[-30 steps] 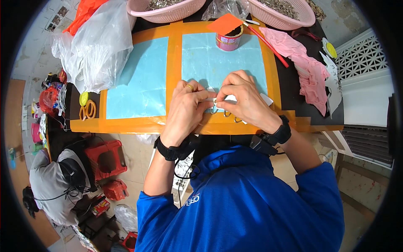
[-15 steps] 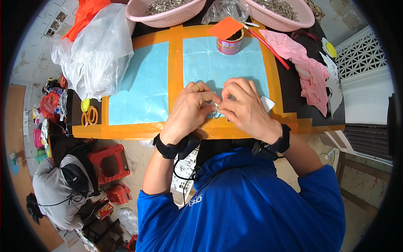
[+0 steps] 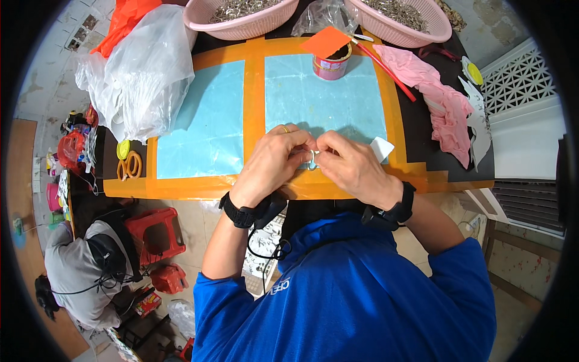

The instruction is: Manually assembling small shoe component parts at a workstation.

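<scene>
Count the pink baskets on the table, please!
2: the left basket is at the table's far side, left of centre; the right basket is right of centre. More may hide out of view.

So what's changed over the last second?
The right hand has lowered its raised knuckles, curling its fingers closer to the left hand at the metal loop; no clear new grip or release shows. The left hand barely moved. Tin, pink cloth and plastic bag stayed put.

A red plastic stool [image 3: 151, 216] stands on the pale tiled floor [image 3: 194, 247]; right of the worktop [image 3: 254, 108] are a patchy grey wall [image 3: 497, 27] and white lattice panel [image 3: 520, 83].
</scene>
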`<act>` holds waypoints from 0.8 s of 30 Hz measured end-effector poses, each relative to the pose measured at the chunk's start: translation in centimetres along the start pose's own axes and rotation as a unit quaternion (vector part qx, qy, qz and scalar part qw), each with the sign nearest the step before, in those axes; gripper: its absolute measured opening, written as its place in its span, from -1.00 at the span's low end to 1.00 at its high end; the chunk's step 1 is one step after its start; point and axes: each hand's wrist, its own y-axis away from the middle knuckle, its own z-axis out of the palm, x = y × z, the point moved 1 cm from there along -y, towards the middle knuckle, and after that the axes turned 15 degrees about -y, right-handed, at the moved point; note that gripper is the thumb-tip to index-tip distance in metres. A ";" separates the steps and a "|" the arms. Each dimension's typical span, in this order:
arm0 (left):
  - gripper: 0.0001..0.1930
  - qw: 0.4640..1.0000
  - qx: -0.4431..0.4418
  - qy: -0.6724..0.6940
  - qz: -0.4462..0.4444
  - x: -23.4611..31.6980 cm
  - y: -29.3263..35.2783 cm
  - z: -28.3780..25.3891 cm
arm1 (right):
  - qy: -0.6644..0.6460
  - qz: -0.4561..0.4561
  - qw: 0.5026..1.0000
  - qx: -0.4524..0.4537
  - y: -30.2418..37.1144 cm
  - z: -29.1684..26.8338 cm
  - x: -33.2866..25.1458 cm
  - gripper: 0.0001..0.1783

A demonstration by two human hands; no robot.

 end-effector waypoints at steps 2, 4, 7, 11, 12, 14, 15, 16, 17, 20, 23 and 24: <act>-0.85 1.000 0.005 0.004 0.011 -0.1 0.0 0.1 | -0.003 0.019 1.000 0.000 0.2 0.0 0.1 -0.88; -0.85 1.000 0.007 0.003 0.016 -0.3 0.0 0.2 | 0.024 -0.005 1.000 -0.005 0.1 -0.2 0.0 -0.88; -0.85 1.000 0.007 -0.010 0.021 -0.6 -0.1 0.3 | 0.038 -0.008 0.999 -0.002 -0.1 -0.4 -0.3 -0.88; -0.86 0.997 0.022 -0.060 0.038 -0.2 0.3 0.5 | 0.019 0.060 0.998 0.014 -0.1 -0.3 -0.7 -0.90; -0.86 0.996 0.029 -0.075 0.041 0.0 0.6 0.5 | -0.005 0.085 0.996 0.014 -0.1 -0.3 -0.5 -0.90; -0.85 0.993 0.062 -0.080 0.061 0.1 1.0 1.0 | -0.055 0.133 0.990 0.014 -0.1 -0.2 0.2 -0.89; -0.85 0.991 0.079 -0.083 0.071 0.0 1.2 1.3 | -0.069 0.132 0.989 0.020 -0.2 -0.2 0.4 -0.88; -0.85 0.990 0.088 -0.083 0.071 0.0 1.4 1.5 | -0.083 0.131 0.988 0.026 -0.2 -0.2 0.7 -0.88; -0.85 0.989 0.097 -0.083 0.070 0.0 1.5 1.7 | -0.097 0.130 0.986 0.031 -0.2 -0.2 0.8 -0.87; -0.84 0.991 0.096 -0.082 0.050 -0.1 1.8 2.0 | -0.109 0.155 0.980 0.056 -0.2 0.4 0.9 -0.86; -0.83 0.993 0.100 -0.066 0.017 0.1 2.2 2.3 | -0.071 0.159 0.983 0.063 -0.4 0.4 0.2 -0.87; -0.82 0.993 0.104 -0.058 0.004 0.3 2.4 2.4 | -0.066 0.153 0.984 0.065 -0.4 0.4 0.2 -0.87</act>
